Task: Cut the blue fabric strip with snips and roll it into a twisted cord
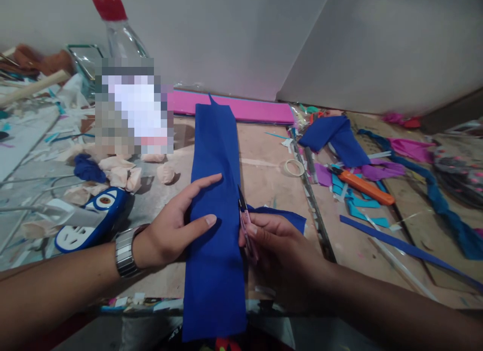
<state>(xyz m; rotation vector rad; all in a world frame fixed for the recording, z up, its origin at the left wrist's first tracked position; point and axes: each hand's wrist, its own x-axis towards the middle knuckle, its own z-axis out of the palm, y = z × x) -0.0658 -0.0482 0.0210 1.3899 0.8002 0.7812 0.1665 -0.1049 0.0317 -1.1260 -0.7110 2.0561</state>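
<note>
A long strip of blue fabric [215, 155] lies lengthwise on the table, its near end hanging past the front edge. My left hand [177, 220] rests on the strip from the left, thumb and index finger spread apart on it. In my right hand [279, 240] is a pair of small scissors [246, 223] with pink handles and dark blades. The blades point away from me at the strip's right edge. Another piece of blue fabric [298, 217] shows behind my right hand, partly covered by it.
At the back left stands a bottle [126, 39] with a red cap, its label blurred. A pink folded sheet [260, 109] lies along the wall. On the right are a tape roll [293, 167], an orange cutter [366, 186] and fabric scraps. A blue-and-white device [94, 217] sits left.
</note>
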